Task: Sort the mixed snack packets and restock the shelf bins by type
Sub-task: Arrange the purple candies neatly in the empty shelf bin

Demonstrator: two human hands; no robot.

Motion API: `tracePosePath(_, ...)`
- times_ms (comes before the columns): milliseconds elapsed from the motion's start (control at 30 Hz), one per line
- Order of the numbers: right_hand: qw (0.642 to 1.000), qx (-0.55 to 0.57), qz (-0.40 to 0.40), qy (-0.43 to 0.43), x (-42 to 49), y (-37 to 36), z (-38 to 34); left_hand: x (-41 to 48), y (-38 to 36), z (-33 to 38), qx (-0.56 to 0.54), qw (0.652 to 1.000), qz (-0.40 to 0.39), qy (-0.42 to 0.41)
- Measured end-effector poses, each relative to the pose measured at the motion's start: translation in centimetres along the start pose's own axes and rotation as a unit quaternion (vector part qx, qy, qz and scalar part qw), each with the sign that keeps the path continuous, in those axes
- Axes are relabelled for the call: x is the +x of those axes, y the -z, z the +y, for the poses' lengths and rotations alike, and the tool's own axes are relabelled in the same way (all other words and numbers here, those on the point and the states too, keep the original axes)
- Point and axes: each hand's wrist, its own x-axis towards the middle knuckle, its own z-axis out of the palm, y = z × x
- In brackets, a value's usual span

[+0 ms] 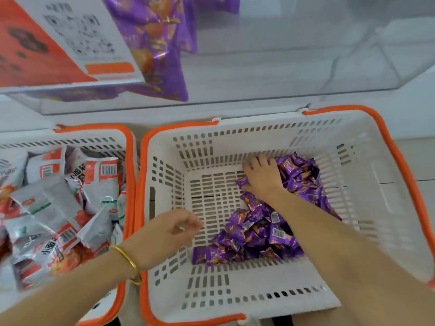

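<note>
White-and-red packets (70, 208) fill the left basket (94, 135); our left grip (174, 228) hangs loosely curled, holding nothing, over the right basket (164, 151); our right grip (262, 176) lies spread on the purple packets (254, 231) heaped along that basket's right side.

We saw a thin gold metal bangle (127, 257) low at the left. At upper left hung a white and orange printed card with a blurred QR code (70, 36). Pale grey floor tiles (419, 158) showed far right.
</note>
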Motion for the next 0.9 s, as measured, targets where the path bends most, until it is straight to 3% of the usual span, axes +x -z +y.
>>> tracePosePath(300, 0.997, 0.021, 0.008, 0.069, -0.9, -1.5, 0.7, 0.6, -0.8, -0.1, -0.020, 1.000, -0.011, 0.019)
tracePosePath(500, 0.993, -0.093, 0.014, 0.076, 0.3, -0.3, 0.6, 0.4, -1.3, -0.2, -0.023, 0.999, -0.014, 0.037)
tracePosePath(733, 0.976, -0.011, -0.112, 0.187, 0.6, -0.2, 1.6, 0.1, -1.4, 0.0, -0.017, 0.999, -0.019, 0.047)
tracePosePath(900, 0.952, -0.065, -0.191, 0.232, 0.2, 0.1, 2.1, -0.1, -1.8, 0.1, -0.019, 0.998, -0.018, 0.056)
